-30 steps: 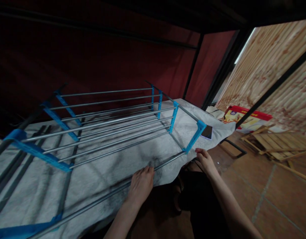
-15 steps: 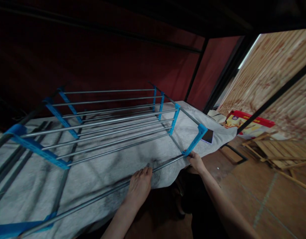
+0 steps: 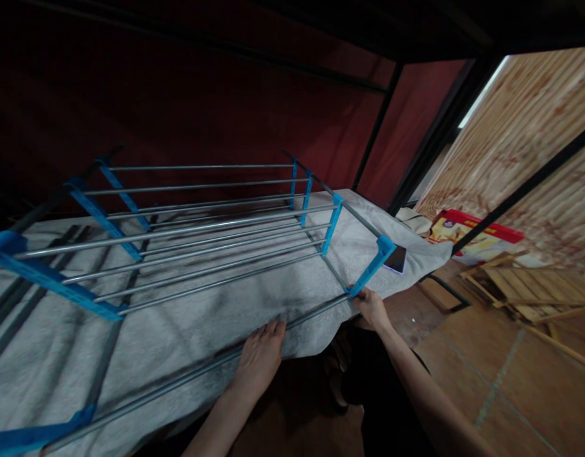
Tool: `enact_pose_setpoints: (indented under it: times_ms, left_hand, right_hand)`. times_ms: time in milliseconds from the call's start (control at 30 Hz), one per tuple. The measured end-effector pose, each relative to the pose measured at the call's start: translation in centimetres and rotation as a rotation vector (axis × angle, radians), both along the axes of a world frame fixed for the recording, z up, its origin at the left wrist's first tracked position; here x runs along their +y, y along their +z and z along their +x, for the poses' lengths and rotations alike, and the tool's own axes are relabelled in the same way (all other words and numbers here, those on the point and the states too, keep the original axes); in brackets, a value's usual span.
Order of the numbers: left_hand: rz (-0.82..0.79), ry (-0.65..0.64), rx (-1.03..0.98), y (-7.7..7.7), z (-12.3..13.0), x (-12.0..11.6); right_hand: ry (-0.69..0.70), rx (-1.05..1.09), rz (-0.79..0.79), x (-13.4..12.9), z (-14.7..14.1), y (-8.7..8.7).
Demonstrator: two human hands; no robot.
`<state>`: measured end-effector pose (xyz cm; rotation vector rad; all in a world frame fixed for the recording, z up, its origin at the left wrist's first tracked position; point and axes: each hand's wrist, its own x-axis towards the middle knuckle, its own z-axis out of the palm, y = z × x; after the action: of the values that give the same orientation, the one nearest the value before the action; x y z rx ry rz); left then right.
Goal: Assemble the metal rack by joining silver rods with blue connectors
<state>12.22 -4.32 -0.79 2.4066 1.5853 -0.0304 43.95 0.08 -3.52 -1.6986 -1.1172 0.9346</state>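
Observation:
A rack of grey metal tubes and blue plastic brackets (image 3: pixel 331 225) lies across a grey cloth. Along its near side runs a long metal tube (image 3: pixel 178 383). My left hand (image 3: pixel 262 348) is wrapped over the middle of this tube, thumb side hidden. At the tube's right end, my right hand (image 3: pixel 371 308) grips the foot of the near right blue bracket (image 3: pixel 372 266), its fingers partly hidden behind the joint. Another blue bracket (image 3: pixel 44 437) sits at the tube's left end, low in view and cut off by the frame's edge.
The grey cloth (image 3: pixel 302 339) covers a table or bed surface. A dark tablet or phone (image 3: pixel 396 259) lies right of the rack. Loose dark tubes (image 3: pixel 20 304) rest at left. On the floor at right are a red and yellow box (image 3: pixel 483 230) and a folded wooden chair (image 3: pixel 525 285).
The view has shifted slightly, so the rack's left side appears further left. Both hands keep their places on the near tube and the right bracket.

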Motion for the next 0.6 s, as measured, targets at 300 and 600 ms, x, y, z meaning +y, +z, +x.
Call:
enact_pose_setpoints:
  times_ms: [300,600]
  left_hand:
    - [-0.047,0.032,-0.088,0.5,0.4,0.3]
    - [-0.052,0.047,-0.118,0.6,0.7,-0.5]
  right_hand:
    - [-0.032,-0.164,0.029,-0.1,-0.3,0.5]
    - [-0.097,-0.447,0.073,-3.2,-0.5,-1.2]
